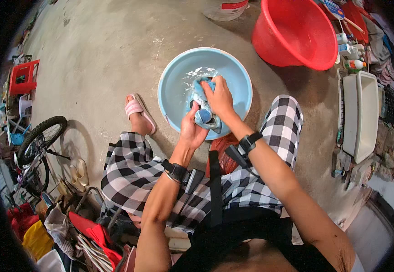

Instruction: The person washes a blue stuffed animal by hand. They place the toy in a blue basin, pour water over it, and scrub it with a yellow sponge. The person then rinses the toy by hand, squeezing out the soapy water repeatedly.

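Observation:
A round light-blue plastic basin (171, 98) holding water stands on the floor before me. Over its near half, both hands grip a wet, bunched blue and white cloth item (203, 116) with dark patches; its exact kind is unclear. My left hand (192, 131) supports the lower left of it, thumb upward. At its upper end my right hand (218, 97) pinches the fabric, fingers bent around it. White ripples or suds show on the water just beyond the item. Each wrist wears a black strap with a device.
A large red tub (261, 40) stands beyond the basin to the right, with bottles (355, 64) and a long whitish planter-like container (350, 115) farther right. A translucent bucket (222, 13) is at the top. A red bag (225, 142) lies between my knees; a bicycle (42, 139) stands left.

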Demonstrator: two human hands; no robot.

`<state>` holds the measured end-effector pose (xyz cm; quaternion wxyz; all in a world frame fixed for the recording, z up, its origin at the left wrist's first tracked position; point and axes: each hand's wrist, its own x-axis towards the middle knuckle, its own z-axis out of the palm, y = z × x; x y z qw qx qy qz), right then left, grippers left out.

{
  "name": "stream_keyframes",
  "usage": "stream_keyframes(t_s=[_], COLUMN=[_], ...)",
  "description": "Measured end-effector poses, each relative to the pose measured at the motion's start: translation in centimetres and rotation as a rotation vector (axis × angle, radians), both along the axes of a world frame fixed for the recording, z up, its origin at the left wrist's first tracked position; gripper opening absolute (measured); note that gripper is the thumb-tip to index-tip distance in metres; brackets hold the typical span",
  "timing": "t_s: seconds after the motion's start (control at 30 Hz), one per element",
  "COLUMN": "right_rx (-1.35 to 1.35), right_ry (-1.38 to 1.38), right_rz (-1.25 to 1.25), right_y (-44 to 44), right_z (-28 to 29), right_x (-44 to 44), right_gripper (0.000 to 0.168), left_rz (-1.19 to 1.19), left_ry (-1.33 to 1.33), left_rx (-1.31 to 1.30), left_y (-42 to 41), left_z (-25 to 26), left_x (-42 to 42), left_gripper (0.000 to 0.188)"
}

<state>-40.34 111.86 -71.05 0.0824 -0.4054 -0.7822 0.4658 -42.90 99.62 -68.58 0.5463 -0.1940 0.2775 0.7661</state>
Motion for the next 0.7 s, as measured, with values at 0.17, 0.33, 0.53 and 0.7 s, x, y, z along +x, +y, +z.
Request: stream_keyframes(t_s=[0.17, 0.33, 0.53, 0.7], right_rx=[-0.31, -0.332, -0.71, 0.25], right_ry=[0.096, 0.203, 0.407, 0.232], right_rz=[0.027, 0.11, -0.174, 0.429], right_y=[1.2, 0.2, 2.7, -2.8], right_z=[-1.0, 0.1, 1.5, 6.1], right_x=[1.6, 3.9, 5.6, 6.1], right_gripper=[0.064, 0.063, 0.062, 0.063], left_rz=[0.017, 0.018, 0.047, 0.05], left_ry=[-0.038, -0.074, -0.137, -0.174], left_rx=[0.039, -0.015, -0.059, 0.027], left_y=[0.0, -0.6, -0.3, -1.1], left_z=[-0.3, -0.8, -0.9, -2.0], left_x=[-0.6, -0.9, -2.2, -1.7], left_gripper=[0.051, 0.057, 0.057, 0.064])
